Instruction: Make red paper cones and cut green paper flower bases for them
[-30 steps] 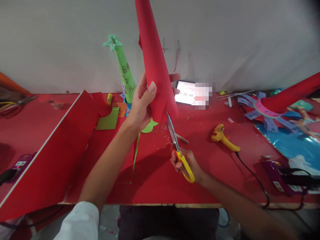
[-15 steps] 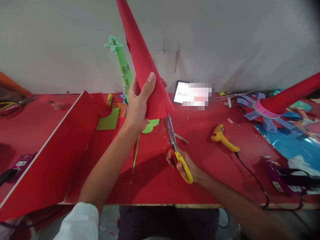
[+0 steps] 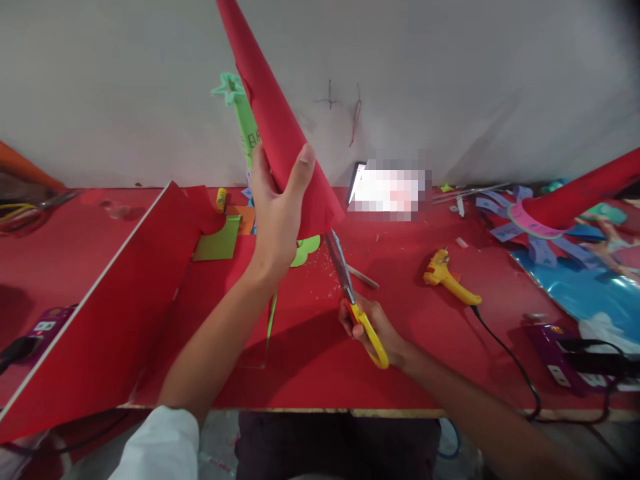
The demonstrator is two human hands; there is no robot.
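Observation:
A long red paper cone (image 3: 280, 113) slants up to the left, its wide end low over the table. My left hand (image 3: 283, 200) is closed around that wide end, the thumb lying on the front. My right hand (image 3: 367, 323) grips a pair of scissors (image 3: 365, 327) with yellow and red handles. Their blades point up at the cone's lower rim, the tips at or just beside the paper; I cannot tell if they touch. Behind the cone stands a green paper cone (image 3: 247, 130) topped with a star outline. A green scalloped paper piece (image 3: 306, 250) lies under my left hand.
A yellow glue gun (image 3: 453, 280) with a black cord lies at right, near a purple power strip (image 3: 555, 360). A red board divider (image 3: 115, 300) stands at left. A lit phone (image 3: 385, 190) leans at the wall. A decorated red cone (image 3: 575, 193) lies at far right.
The red cone has tilted further left and turned a little in my left hand. The scissors have shifted slightly, their tips now at a different spot along the rim.

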